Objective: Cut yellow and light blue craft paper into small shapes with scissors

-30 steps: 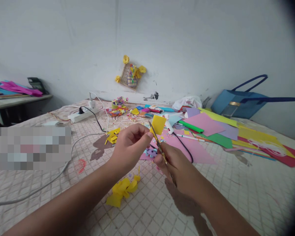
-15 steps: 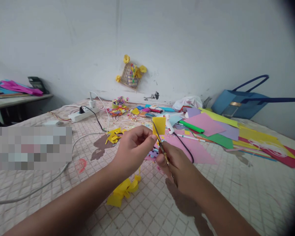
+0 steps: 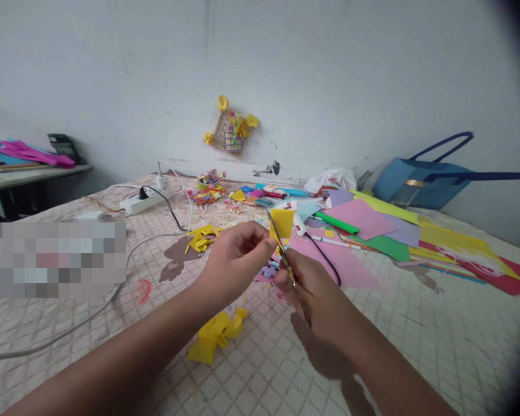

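My left hand point(image 3: 238, 257) pinches the lower left edge of a small yellow paper piece point(image 3: 282, 222), held upright above the table. My right hand point(image 3: 314, 283) is wrapped round a pair of scissors point(image 3: 288, 267), whose blades point up and lie across the left part of the paper. Whether the blades are fully closed I cannot make out. Beneath my left forearm, yellow paper scraps point(image 3: 216, 335) lie on the quilted cloth. More yellow cuttings point(image 3: 200, 238) rest beyond my left wrist.
A white glue gun point(image 3: 299, 222) with a black cord lies behind the paper. Coloured sheets point(image 3: 364, 218) spread to the right, near a blue bag point(image 3: 420, 182). On the left sit a white power strip point(image 3: 146, 202) and grey cable point(image 3: 130, 260). A decorated frame point(image 3: 231, 134) hangs on the wall.
The yellow paper has tilted slightly, its top edge a little lower and further right against the blades. Both hands keep nearly the same place and grip.
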`<state>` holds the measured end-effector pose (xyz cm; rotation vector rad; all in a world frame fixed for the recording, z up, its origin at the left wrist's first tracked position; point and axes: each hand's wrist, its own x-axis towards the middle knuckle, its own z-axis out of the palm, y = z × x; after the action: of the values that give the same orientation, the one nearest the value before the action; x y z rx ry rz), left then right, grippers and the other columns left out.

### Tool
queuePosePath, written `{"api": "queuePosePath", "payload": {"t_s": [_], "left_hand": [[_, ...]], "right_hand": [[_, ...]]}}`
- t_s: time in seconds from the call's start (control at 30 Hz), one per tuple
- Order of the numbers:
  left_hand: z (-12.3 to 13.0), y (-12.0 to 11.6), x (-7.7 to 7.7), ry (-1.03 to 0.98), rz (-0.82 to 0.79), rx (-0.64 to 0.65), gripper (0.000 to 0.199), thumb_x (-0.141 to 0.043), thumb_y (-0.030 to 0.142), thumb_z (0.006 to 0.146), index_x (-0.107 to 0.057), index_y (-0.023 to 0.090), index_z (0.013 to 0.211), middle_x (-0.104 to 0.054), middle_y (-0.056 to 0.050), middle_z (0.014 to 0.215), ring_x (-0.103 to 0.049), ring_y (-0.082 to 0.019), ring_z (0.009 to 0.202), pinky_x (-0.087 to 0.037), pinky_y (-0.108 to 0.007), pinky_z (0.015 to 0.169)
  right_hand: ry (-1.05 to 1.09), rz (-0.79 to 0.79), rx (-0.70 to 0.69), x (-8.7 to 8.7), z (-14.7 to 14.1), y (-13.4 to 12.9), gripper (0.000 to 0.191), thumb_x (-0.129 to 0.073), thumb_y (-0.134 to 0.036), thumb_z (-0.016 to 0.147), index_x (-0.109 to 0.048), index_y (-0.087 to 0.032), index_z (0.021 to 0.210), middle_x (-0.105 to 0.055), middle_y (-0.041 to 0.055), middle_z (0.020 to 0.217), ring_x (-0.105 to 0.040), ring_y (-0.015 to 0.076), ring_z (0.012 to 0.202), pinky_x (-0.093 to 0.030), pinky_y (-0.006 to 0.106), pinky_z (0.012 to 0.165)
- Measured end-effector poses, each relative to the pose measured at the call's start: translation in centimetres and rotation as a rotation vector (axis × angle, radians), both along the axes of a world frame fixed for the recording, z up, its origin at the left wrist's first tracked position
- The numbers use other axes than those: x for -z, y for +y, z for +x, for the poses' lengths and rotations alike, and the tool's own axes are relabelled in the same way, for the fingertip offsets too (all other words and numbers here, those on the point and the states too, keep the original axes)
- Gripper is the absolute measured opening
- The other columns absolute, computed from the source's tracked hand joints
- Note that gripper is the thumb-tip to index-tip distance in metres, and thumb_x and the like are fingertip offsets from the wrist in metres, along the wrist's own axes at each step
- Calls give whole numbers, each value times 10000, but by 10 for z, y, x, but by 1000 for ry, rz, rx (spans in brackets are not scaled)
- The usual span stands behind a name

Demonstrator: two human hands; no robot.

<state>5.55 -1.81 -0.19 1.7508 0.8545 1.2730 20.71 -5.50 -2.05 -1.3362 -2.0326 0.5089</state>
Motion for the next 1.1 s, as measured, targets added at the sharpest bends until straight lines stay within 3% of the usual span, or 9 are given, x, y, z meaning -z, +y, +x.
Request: {"api": "queuePosePath", "payload": {"t_s": [0.57,0.73,0.87,0.97,1.1], "left_hand": [[-2,-1,-1,-3,-33,59,164,-542,288,749,-508,159,653,-512,10,578,-482,-101,520,-369,-231,481],[-5,1,-2,-100,107,55,79,-516,244,795,-553,177,811,-546,-7,737,-519,-114,681,-428,-249,627],[-13,9,-8,-158,282,77,429,-551,164,749,-491,270,1160,-561,-48,1089,-537,-176,979,-458,-297,798],[-22,15,-16,-21,394,188,551,-588,92,684,-518,308,1186,-534,-35,1238,-477,-221,1143,-415,-347,928],[-34,18,-23,188,429,277,486,-566,55,697,-603,294,1118,-605,-28,1163,-495,-211,1143,-344,-340,1005]], "right_hand": [[23,27,-16,-3,-1,1,384,-382,-549,863,-413,-185,742,-492,-5,686,-404,130,599,-301,252,527],[63,8,-47,-4,0,-1,415,-338,-579,862,-397,-190,730,-460,-18,652,-380,120,574,-283,244,498],[80,-29,-67,-7,-2,-3,405,-371,-573,854,-418,-187,743,-480,-8,670,-396,121,577,-285,240,491],[95,-41,-117,-10,-5,-5,387,-355,-550,872,-449,-186,780,-495,-3,695,-423,127,603,-305,243,510],[106,-33,-162,-13,-7,-5,371,-342,-514,892,-436,-191,736,-484,-10,682,-451,131,628,-322,246,540]]}}
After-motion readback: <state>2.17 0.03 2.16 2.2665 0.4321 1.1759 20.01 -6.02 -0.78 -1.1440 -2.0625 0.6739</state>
